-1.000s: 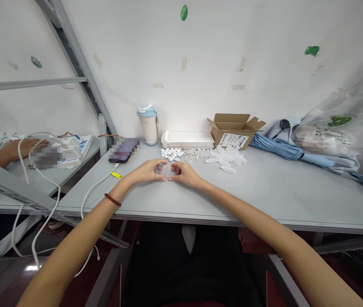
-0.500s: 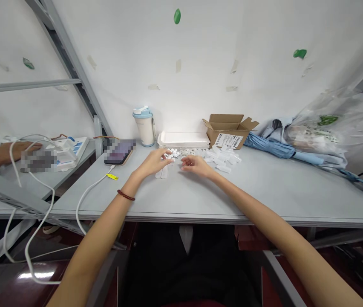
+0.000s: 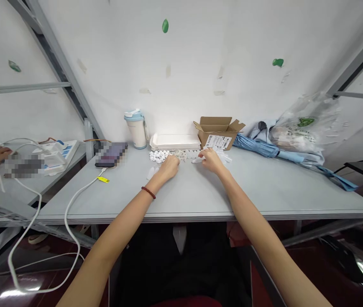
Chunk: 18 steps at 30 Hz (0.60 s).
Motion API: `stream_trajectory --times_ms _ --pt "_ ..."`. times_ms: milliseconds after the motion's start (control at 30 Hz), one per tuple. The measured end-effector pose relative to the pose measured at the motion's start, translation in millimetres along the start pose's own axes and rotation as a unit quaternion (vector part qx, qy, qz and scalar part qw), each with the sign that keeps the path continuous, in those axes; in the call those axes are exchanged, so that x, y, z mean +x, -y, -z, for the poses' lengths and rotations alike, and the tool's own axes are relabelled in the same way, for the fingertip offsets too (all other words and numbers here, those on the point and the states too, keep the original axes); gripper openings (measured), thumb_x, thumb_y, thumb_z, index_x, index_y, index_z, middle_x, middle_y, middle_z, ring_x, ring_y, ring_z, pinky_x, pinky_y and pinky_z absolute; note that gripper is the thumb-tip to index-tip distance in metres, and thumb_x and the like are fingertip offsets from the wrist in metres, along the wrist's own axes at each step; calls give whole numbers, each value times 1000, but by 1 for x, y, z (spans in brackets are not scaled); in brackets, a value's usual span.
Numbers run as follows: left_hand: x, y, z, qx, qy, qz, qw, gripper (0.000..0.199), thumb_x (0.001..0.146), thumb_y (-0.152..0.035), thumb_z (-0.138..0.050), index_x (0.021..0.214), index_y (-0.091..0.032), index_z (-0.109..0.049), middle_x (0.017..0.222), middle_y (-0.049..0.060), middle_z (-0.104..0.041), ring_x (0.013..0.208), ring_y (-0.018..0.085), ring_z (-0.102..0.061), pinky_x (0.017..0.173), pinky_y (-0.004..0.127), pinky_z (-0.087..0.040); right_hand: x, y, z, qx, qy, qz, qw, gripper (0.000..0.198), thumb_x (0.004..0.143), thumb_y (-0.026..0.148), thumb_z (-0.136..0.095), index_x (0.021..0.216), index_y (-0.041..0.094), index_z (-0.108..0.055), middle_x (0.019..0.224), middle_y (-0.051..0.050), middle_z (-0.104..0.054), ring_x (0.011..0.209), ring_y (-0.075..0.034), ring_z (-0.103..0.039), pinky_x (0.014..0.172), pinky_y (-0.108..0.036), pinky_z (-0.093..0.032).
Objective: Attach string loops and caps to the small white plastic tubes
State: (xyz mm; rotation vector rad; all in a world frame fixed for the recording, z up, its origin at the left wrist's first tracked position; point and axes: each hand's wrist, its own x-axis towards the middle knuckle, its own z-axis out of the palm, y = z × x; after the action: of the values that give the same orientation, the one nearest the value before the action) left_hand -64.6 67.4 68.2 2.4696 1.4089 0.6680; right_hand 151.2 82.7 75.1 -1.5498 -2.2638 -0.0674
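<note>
My left hand (image 3: 169, 167) is closed, fingers curled down at a small pile of thin cream-coloured pieces (image 3: 180, 155); what it pinches, if anything, is hidden. Beside it lies a heap of small white caps (image 3: 159, 156). My right hand (image 3: 212, 160) has its fingers bent around the end of a translucent plastic piece (image 3: 197, 160), at the left side of a pile of similar clear pieces (image 3: 226, 158). Two elongated clear pieces (image 3: 150, 172) lie apart from the rest, left of my left wrist.
Behind the piles stand a white tray (image 3: 175, 140) and an open cardboard box (image 3: 216, 128). A tumbler (image 3: 136, 130) and a charging phone (image 3: 111, 154) are on the left. A folded blue umbrella (image 3: 254, 146) and plastic bag (image 3: 303, 123) lie right. Another person's hand (image 3: 1, 154) rests at the neighbouring table.
My left hand has moved right, from the white caps to the cream-coloured pieces. My right hand has moved right to the clear pieces. The view has shifted slightly.
</note>
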Motion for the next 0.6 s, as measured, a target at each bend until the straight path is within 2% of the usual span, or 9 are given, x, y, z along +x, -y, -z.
stream_trajectory --times_ms 200,333,467,600 --pt "-1 1 8 14 -60 55 997 34 75 -9 -40 93 -11 -69 101 15 -67 100 29 -59 93 43 -44 -6 12 4 -54 38 0 998 41 70 -1 -49 105 14 -65 110 -14 -62 104 -31 -46 80 -39 -36" --pt "0 1 9 -38 -117 94 988 39 76 -10 -40 104 -15 -66 108 10 -67 98 24 -61 92 39 -46 -6 17 2 -63 37 10 997 42 73 -2 -47 107 13 -65 111 -15 -62 103 -31 -46 80 -40 -35" --pt "1 0 9 -113 -134 76 981 51 73 -5 -37 118 -14 -58 122 9 -60 100 19 -61 92 34 -47 -4 19 -4 -39 46 9 998 41 74 -2 -46 108 12 -65 110 -15 -64 103 -31 -47 82 -40 -36" --pt "1 -1 9 -167 -146 56 973 58 73 -3 -35 128 -14 -50 136 11 -48 107 19 -59 92 35 -47 -3 17 -14 0 34 -3 999 39 75 0 -49 109 12 -64 108 -14 -66 102 -29 -49 81 -37 -38"
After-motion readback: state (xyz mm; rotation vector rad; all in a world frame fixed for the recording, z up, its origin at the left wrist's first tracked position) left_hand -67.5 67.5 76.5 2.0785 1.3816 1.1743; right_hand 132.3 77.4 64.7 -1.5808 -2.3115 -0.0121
